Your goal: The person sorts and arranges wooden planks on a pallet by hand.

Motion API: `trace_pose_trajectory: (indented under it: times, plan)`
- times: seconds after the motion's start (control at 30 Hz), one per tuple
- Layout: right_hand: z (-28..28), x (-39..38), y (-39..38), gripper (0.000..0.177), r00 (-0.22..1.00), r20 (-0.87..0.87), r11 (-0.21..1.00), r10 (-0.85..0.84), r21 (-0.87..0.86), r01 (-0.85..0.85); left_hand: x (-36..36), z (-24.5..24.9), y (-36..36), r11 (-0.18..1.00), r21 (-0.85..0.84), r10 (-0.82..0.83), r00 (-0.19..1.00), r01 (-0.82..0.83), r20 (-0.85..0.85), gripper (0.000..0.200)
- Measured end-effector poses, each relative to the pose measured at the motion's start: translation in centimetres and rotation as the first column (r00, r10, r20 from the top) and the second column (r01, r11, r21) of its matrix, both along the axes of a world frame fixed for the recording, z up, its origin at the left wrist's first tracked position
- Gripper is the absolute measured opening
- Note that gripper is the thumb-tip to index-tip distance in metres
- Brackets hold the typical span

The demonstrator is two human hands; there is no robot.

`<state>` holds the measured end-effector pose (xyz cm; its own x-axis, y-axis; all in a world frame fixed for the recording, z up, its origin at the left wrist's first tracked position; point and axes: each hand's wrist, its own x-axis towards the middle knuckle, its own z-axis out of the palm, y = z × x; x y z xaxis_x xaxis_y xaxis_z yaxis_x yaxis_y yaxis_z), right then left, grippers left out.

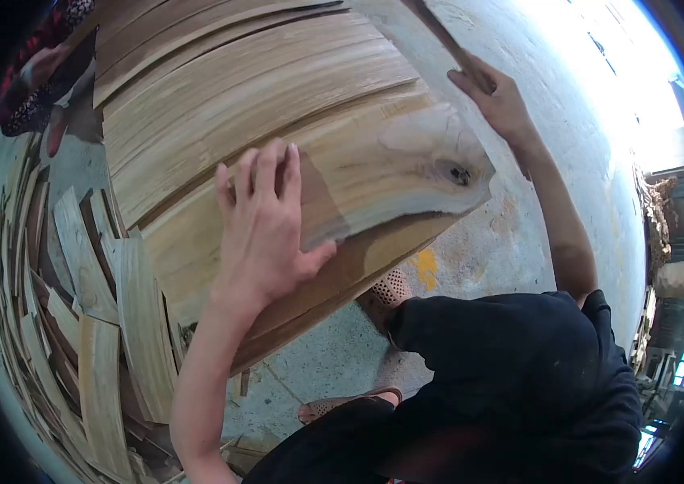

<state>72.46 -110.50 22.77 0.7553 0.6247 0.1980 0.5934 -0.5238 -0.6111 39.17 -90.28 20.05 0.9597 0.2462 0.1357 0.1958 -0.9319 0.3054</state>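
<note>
My left hand (265,230) is spread over a pale wooden board (394,161), fingers apart and slightly bent, the thumb near its wavy front edge. A dark knot (455,171) marks the right end of this board. Off to the right, above the floor, my right hand (503,105) has its fingers closed around a thin wooden strip (442,34). The strip shows nearly edge-on and runs out of the top of the view. Under and behind the pale board, more planks (253,101) lie side by side in overlapping rows.
Long offcuts and slats (100,363) are heaped at the left. Another person (31,81) is partly visible at the upper left. My sandalled foot (350,403) stands on the concrete floor (277,411), below the stack's front edge. Stacked material (672,278) lines the far right.
</note>
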Motion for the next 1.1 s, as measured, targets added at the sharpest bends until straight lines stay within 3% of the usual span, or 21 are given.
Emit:
trace_pose_trajectory:
  times: [0.1, 0.23, 0.3, 0.4, 0.43, 0.5, 0.6, 0.63, 0.67, 0.73, 0.8, 0.93, 1.0, 1.07, 1.1]
  plan:
    - [0.8, 0.1, 0.1, 0.062, 0.997, 0.024, 0.996, -0.067, -0.054, 0.068, 0.4, -0.2, 1.0, 0.986, 0.14, 0.085, 0.994, -0.094, 0.063, 0.112]
    - [1.5, 1.1, -1.7, 0.062, 0.997, 0.069, 0.984, -0.017, -0.177, 0.029, 0.9, -0.7, 1.9, 0.987, 0.122, 0.092, 0.989, -0.106, 0.111, 0.112]
    - [1.0, 1.2, -2.9, 0.064, 0.991, 0.122, 0.988, 0.054, -0.148, -0.036, 1.2, -1.1, 2.3, 0.989, 0.095, 0.102, 0.991, -0.11, 0.084, 0.111]
    - [0.9, 0.3, -4.9, 0.073, 0.942, 0.097, 0.947, 0.322, -0.018, -0.322, 1.2, -1.8, 3.5, 0.991, 0.107, 0.066, 0.994, -0.076, 0.087, 0.109]
    - [1.1, 0.2, -5.7, 0.094, 0.918, 0.086, 0.922, 0.387, -0.047, -0.384, 1.2, -1.7, 3.9, 0.997, 0.068, 0.034, 0.993, -0.042, 0.111, 0.104]
    - [0.7, -0.6, -7.8, 0.108, 0.923, 0.144, 0.933, 0.357, -0.106, -0.344, 1.1, -1.2, 4.3, 1.0, 0.001, -0.009, 0.986, 0.01, 0.167, 0.097]
    - [0.4, -2.8, -10.3, 0.107, 0.786, 0.268, 0.828, 0.557, -0.247, -0.503, 0.3, -1.5, 5.3, 0.995, 0.094, 0.007, 0.996, -0.016, 0.091, 0.093]
    - [0.4, -5.0, -10.7, 0.109, 0.763, 0.331, 0.82, 0.556, -0.372, -0.436, 0.4, -2.0, 5.9, 0.985, 0.172, 0.017, 0.999, -0.026, 0.049, 0.093]
    - [0.2, -6.4, -11.3, 0.112, 0.788, 0.232, 0.819, 0.57, -0.233, -0.524, 0.3, -1.3, 6.5, 0.985, 0.175, -0.016, 0.998, 0.005, 0.06, 0.099]
    - [0.2, -8.0, -11.8, 0.115, 0.649, 0.328, 0.726, 0.686, -0.371, -0.579, 0.1, 1.2, 7.8, 0.979, 0.185, -0.1, 0.992, 0.085, 0.076, 0.112]
    - [0.3, -9.9, -10.6, 0.111, 0.555, 0.304, 0.629, 0.774, -0.46, -0.626, -0.6, 1.4, 9.2, 0.98, 0.19, -0.077, 0.993, 0.058, 0.094, 0.112]
    - [-1.5, -14.6, -6.3, 0.097, 0.593, 0.322, 0.667, 0.738, -0.483, -0.568, -0.7, 0.8, 10.4, 0.979, 0.199, -0.079, 0.97, 0.032, 0.23, 0.106]
    - [-2.8, -16.1, -5.1, 0.092, 0.663, 0.304, 0.724, 0.684, -0.397, -0.564, 0.6, 0.9, 10.9, 0.981, 0.189, -0.096, 0.958, 0.045, 0.27, 0.107]
    - [-3.2, -16.9, -4.8, 0.088, 0.653, 0.293, 0.681, 0.698, -0.553, -0.48, 0.2, 1.4, 10.4, 0.984, 0.174, -0.097, 0.959, 0.051, 0.267, 0.11]
    - [-4.5, -16.2, -5.1, 0.086, 0.599, 0.356, 0.681, 0.717, -0.539, -0.495, 0.3, 1.6, 10.1, 0.986, 0.159, -0.085, 0.963, 0.044, 0.256, 0.109]
